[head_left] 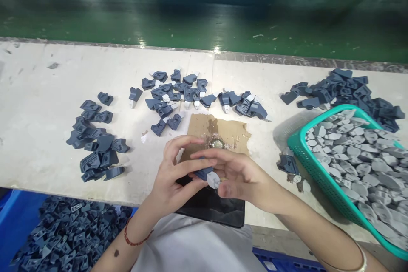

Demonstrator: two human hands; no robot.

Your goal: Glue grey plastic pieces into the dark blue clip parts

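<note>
Close in front of me, above a black tablet-like plate (219,210), both hands are closed on one small assembly. My left hand (178,174) grips its dark blue-grey plastic part (203,173) between thumb and fingers. My right hand (245,176) has its thumb and fingers around the light grey oval piece (213,179) at the near end of that part. Where the two pieces meet is partly hidden by the fingers. Behind the hands, a brown cardboard sheet (236,131) lies on the table with a round metal fixture (217,143) on it.
A green basket (314,178) of light grey pieces stands right, beside a pile of blue-grey parts (344,89). Parts with grey pieces (174,93) lie mid-table; more blue-grey parts (98,148) lie left. A blue bin (22,221) is lower left. A green conveyor belt (204,17) runs behind.
</note>
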